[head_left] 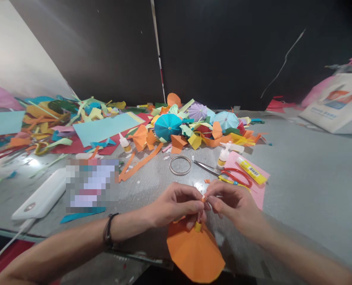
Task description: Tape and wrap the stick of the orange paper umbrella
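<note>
An orange folded-paper umbrella (195, 251) hangs below my fingers at the table's front edge, with a small yellow paper band (197, 227) around its middle. My left hand (174, 202) is closed on its thin stick, which is mostly hidden by the fingers. Between the fingertips of both hands sits a small orange paper piece (203, 199) with a white bit at its top. The right hand (237, 204) pinches that piece from the other side. Just beyond lie scissors (237, 176) with red and yellow handles, and a metal ring (180, 165).
Paper scraps and finished paper umbrellas (168, 126) are heaped along the back wall. Small glue bottles (222, 156) and a yellow tube (251, 170) on pink paper stand beyond my hands. A white power bank (42, 194) lies left; a white bag (337, 103) stands far right.
</note>
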Tool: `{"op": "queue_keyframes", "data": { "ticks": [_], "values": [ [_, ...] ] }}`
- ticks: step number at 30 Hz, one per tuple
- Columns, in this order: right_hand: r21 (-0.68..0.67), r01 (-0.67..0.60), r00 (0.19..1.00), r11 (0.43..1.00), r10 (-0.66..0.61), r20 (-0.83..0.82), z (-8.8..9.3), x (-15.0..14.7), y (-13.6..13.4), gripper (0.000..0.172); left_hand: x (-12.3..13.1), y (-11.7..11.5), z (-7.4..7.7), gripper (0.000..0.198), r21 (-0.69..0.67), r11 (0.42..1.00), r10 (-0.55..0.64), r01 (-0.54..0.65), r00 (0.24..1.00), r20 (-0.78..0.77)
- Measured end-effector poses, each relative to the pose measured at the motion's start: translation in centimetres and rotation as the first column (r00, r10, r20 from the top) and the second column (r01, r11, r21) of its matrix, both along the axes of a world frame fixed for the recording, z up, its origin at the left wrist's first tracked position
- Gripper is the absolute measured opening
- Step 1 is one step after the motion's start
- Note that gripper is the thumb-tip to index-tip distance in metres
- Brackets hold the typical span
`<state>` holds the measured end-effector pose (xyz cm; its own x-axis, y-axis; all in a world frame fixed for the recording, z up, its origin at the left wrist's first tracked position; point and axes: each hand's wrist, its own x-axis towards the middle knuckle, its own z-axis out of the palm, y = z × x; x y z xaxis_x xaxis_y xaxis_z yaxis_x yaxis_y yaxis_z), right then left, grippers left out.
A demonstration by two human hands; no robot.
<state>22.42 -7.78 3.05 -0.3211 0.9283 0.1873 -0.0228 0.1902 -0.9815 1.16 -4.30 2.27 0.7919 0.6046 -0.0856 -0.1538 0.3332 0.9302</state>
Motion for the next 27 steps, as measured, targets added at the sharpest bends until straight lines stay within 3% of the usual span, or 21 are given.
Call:
{"op": "queue_keyframes", "data": {
  "ticks": [8, 16, 23, 27],
  "values": [
    [0.093, 0.056, 0.995, 0.994, -0.064, 0.078, 0.09, -0.04, -0.43, 0.010, 0.09, -0.01, -0.42, 0.035, -0.011, 1.000, 0.007, -0.007, 1.000, 0.013],
    [0.091, 0.059, 0.994, 0.994, -0.067, 0.090, 0.29, -0.04, -0.40, 0.016, 0.13, 0.01, -0.20, 0.038, 0.008, 1.000, 0.001, -0.001, 1.000, 0.013],
    [0.110, 0.086, 0.986, 0.990, -0.101, 0.135, 0.25, -0.19, -0.66, 0.014, 0.50, 0.16, -0.74, 0.039, 0.005, 0.998, 0.066, -0.066, 0.995, -0.079],
    [0.107, 0.120, 0.988, 0.987, -0.130, 0.083, 0.10, -0.28, -0.37, 0.012, 0.62, 0.30, -0.61, 0.038, -0.006, 0.993, 0.120, -0.121, 0.992, -0.033]
  ]
}}
